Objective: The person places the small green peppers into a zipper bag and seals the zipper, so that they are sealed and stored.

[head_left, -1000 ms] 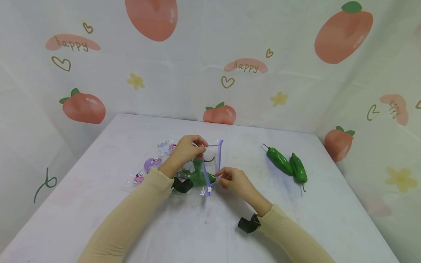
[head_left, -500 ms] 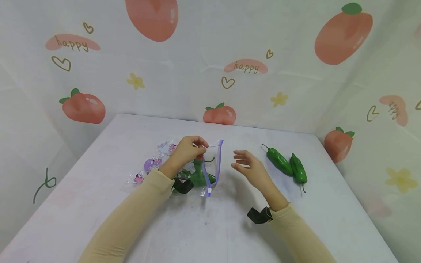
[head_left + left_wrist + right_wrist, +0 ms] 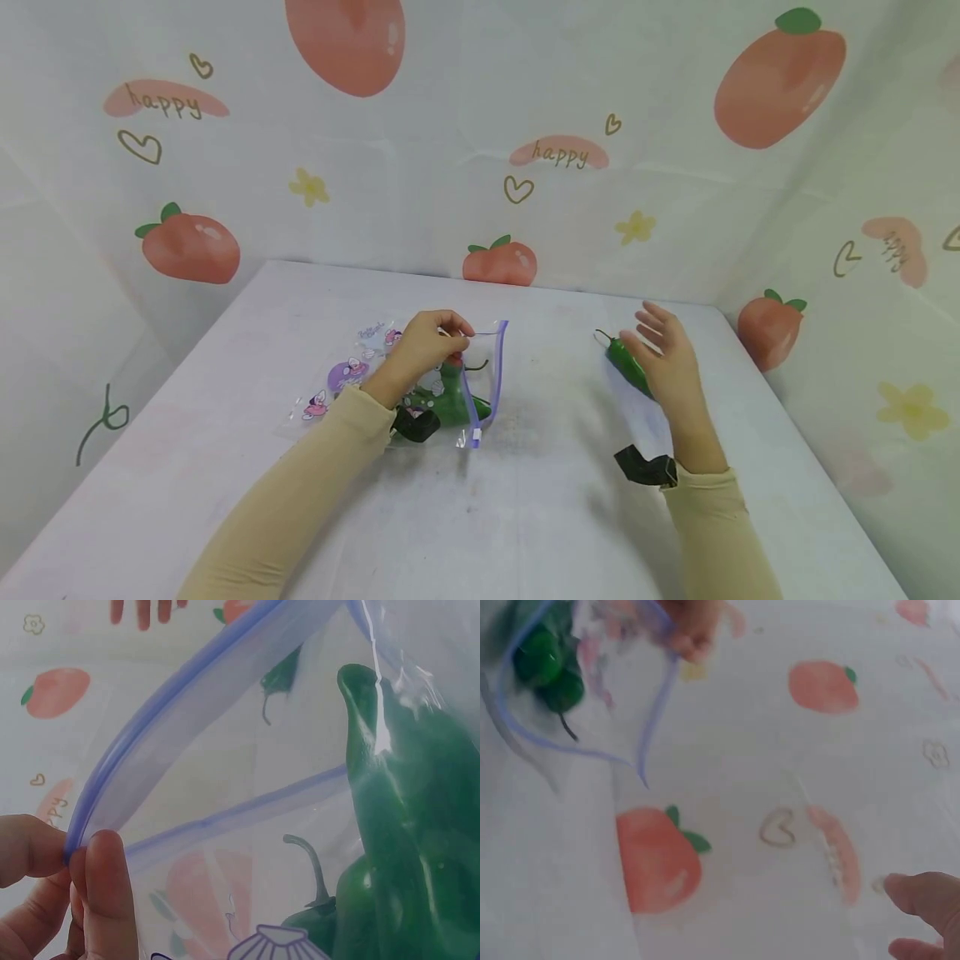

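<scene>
My left hand (image 3: 433,340) pinches the purple-edged mouth of a clear zip bag (image 3: 150,742) between thumb and fingers. The bag lies on the table with its mouth spread apart, facing right. Several green peppers (image 3: 405,825) are inside it, one with a curved stem toward the mouth; cartoon prints and my left forearm partly cover them. Over on the right, my right hand (image 3: 670,358) hovers with fingers extended and nothing in it. Just beside it, a loose green pepper (image 3: 627,365) rests on the table, its lower end hidden by the hand.
The white table (image 3: 525,517) ends at a fabric backdrop (image 3: 420,183) printed with fruit, hearts and flowers, which also rises along both sides. A black wrist mount (image 3: 645,467) sticks out from my right sleeve.
My right hand has left the bag's mouth and moved right to the loose peppers, its fingers opening out. It now hides the second pepper in the head view. My left hand stays put.
</scene>
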